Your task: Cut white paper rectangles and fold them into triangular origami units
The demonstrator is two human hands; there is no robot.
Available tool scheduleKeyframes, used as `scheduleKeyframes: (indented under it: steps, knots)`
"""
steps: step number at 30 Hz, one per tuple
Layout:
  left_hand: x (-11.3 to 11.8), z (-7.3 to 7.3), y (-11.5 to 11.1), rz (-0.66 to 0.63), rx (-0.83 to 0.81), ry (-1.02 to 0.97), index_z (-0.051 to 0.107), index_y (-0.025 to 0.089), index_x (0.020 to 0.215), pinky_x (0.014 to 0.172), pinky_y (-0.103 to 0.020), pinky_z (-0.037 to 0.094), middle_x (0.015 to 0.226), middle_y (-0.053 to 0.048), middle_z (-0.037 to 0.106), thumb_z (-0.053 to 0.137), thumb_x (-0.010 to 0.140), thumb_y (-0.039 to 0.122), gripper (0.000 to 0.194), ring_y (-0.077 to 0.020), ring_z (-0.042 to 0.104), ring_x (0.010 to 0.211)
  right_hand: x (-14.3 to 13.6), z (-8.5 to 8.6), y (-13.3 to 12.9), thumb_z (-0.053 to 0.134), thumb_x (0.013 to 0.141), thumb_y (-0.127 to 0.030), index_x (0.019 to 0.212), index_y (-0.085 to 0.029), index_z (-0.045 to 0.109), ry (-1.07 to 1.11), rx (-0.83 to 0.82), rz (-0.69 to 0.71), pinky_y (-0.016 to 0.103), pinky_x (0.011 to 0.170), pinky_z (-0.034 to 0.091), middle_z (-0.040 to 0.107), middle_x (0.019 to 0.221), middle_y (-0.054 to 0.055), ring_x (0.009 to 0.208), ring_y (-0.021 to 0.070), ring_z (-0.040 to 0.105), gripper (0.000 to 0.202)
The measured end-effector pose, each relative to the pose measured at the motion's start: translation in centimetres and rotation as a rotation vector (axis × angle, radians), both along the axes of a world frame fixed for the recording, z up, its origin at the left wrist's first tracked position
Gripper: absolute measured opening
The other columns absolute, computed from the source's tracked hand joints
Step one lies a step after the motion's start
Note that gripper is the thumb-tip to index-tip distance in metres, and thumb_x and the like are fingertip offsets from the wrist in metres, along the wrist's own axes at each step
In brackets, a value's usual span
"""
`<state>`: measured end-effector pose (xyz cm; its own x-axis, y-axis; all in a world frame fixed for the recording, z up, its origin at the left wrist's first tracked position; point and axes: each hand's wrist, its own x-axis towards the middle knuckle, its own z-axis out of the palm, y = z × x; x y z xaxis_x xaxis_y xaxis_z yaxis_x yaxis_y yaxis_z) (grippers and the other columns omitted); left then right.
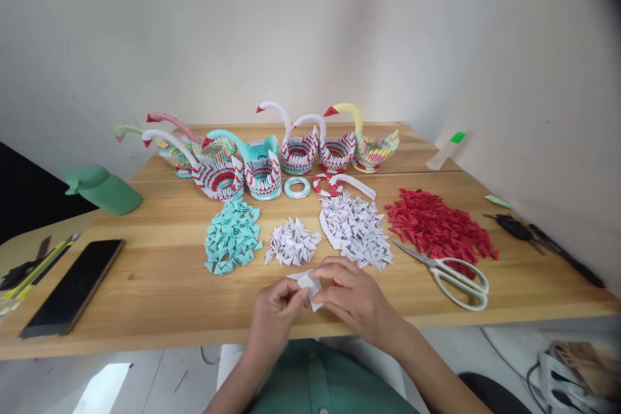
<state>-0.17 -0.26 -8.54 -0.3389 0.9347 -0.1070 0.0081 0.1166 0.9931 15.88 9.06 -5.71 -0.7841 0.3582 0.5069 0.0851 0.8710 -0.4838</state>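
My left hand and my right hand meet near the table's front edge, both pinching a small white folded paper piece between the fingertips. Just beyond them lie piles of folded paper triangles: a teal pile, a small white pile, a larger white pile and a red pile. Several paper swans stand in a row at the back of the wooden table.
Scissors lie right of my hands by the red pile. A dark phone lies at the left, a green object behind it. Tools rest at the right edge, a glue bottle at the back right. Small paper rings lie before the swans.
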Motion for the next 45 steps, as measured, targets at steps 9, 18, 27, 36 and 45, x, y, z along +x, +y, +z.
scheduleKeyframes:
  steps: [9, 18, 27, 36, 45]
  knots:
    - [-0.3, 0.8, -1.0, -0.184, 0.121, 0.402, 0.070, 0.021, 0.074, 0.066, -0.026, 0.039, 0.071, -0.005, 0.069, 0.053, 0.089, 0.021, 0.022, -0.0218, 0.062, 0.070, -0.6, -0.1, -0.8, 0.060, 0.092, -0.025, 0.082, -0.022, 0.069, 0.050, -0.395, -0.101, 0.032, 0.081, 0.049, 0.071, 0.096, 0.005, 0.090, 0.0183, 0.065, 0.013]
    - [-0.3, 1.0, -0.9, -0.174, 0.073, 0.344, 0.070, 0.021, 0.068, 0.065, -0.026, 0.040, 0.067, -0.004, 0.069, 0.054, 0.087, 0.025, 0.025, -0.0209, 0.062, 0.066, -0.7, -0.1, -1.4, 0.063, 0.087, -0.023, 0.082, -0.021, 0.066, -0.054, -0.613, -0.226, 0.025, 0.067, 0.046, 0.066, 0.076, 0.000, 0.072, 0.0151, 0.061, 0.006]
    - [0.5, 0.6, -0.6, -0.112, -0.022, -0.299, 0.070, 0.016, 0.074, 0.067, -0.029, 0.050, 0.069, -0.007, 0.072, 0.066, 0.079, 0.043, 0.028, -0.0204, 0.065, 0.066, -0.8, -0.1, -1.3, 0.061, 0.087, -0.020, 0.081, -0.020, 0.068, 0.052, -0.609, -0.193, 0.025, 0.067, 0.046, 0.065, 0.073, 0.001, 0.070, 0.0147, 0.060, 0.009]
    - [1.0, 0.2, -0.4, -0.012, 0.021, -0.292, 0.070, 0.016, 0.073, 0.067, -0.026, 0.050, 0.071, -0.004, 0.072, 0.077, 0.070, 0.031, 0.016, -0.0180, 0.064, 0.068, -0.8, 0.0, -1.6, 0.063, 0.087, -0.019, 0.079, -0.020, 0.067, 0.078, -0.594, -0.220, 0.025, 0.066, 0.045, 0.065, 0.072, 0.000, 0.069, 0.0147, 0.061, 0.009]
    - [0.7, -0.3, -0.4, -0.016, 0.121, 0.084, 0.067, 0.016, 0.071, 0.065, -0.026, 0.049, 0.068, -0.004, 0.070, 0.060, 0.080, 0.022, 0.013, -0.0183, 0.064, 0.067, -0.7, -0.7, -1.8, 0.056, 0.094, -0.021, 0.081, -0.021, 0.064, 0.170, -0.313, -0.184, 0.026, 0.063, 0.044, 0.063, 0.069, 0.000, 0.066, 0.0147, 0.059, 0.015]
